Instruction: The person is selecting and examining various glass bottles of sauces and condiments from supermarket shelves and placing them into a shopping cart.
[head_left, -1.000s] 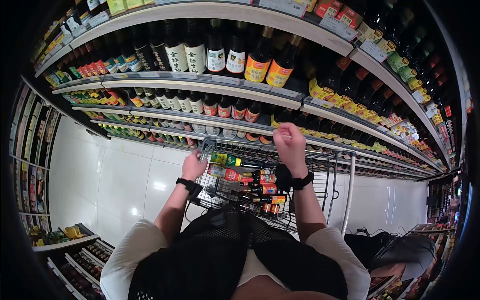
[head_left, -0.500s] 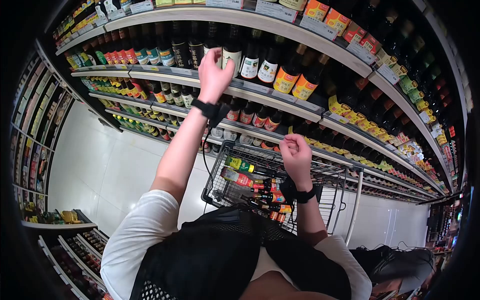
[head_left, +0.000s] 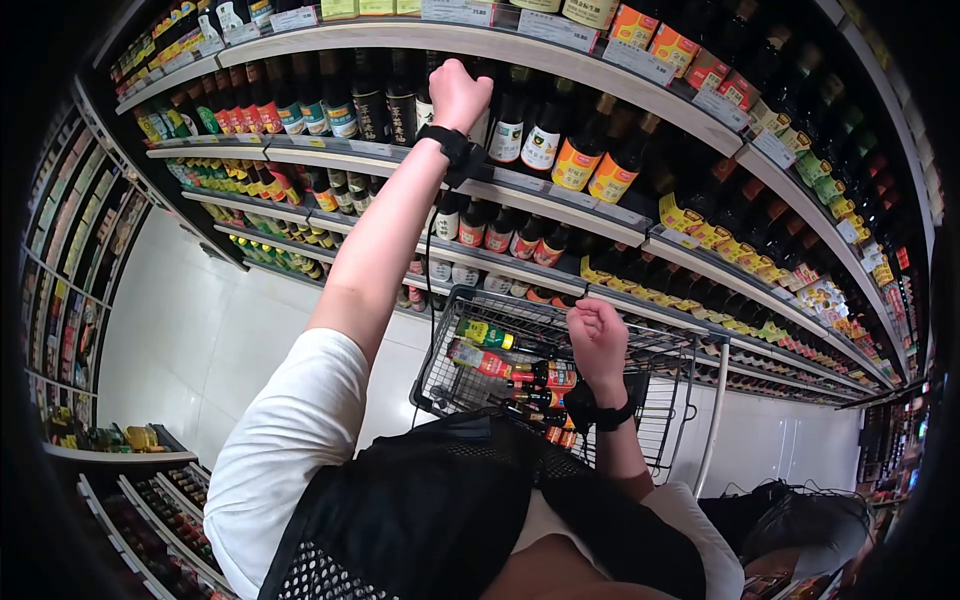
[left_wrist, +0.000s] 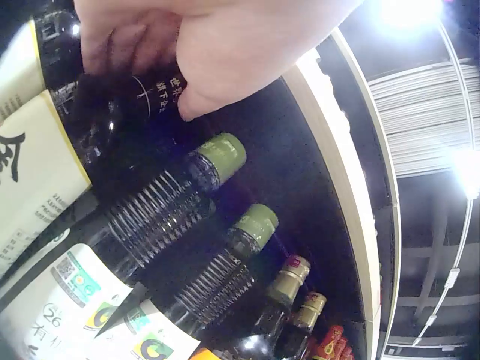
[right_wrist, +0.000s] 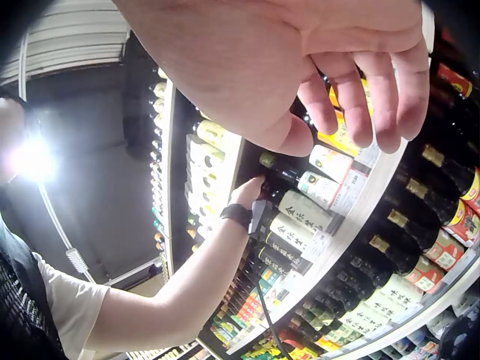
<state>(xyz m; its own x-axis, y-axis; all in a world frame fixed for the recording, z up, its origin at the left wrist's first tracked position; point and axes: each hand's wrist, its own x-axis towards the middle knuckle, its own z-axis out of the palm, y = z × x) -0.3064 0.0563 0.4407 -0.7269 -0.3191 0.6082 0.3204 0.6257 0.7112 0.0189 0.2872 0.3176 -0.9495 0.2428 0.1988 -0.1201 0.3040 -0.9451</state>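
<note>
My left hand (head_left: 460,96) reaches up to the shelf row of dark sauce bottles. In the left wrist view, its thumb and fingers curl round the neck of a dark bottle with a cream label (left_wrist: 37,169). Beside that bottle stand two green-capped bottles (left_wrist: 223,157) with white labels. My right hand (head_left: 600,335) hangs over the shopping cart (head_left: 665,425), fingers loosely bent with nothing in them. Under it in the cart lie several bottles, among them a green one (head_left: 484,333) and a red-labelled one (head_left: 480,359).
Long shelf edges (head_left: 560,205) curve across the front, packed with sauce bottles and price tags. Orange-labelled bottles (head_left: 575,163) stand right of my left hand. Pale floor tiles (head_left: 160,330) lie left of the cart. A person in dark clothing (head_left: 800,530) is behind at right.
My left hand rose from beside the cart to the bottle shelf, and its fingers closed round a bottle neck. The right hand stayed over the cart.
</note>
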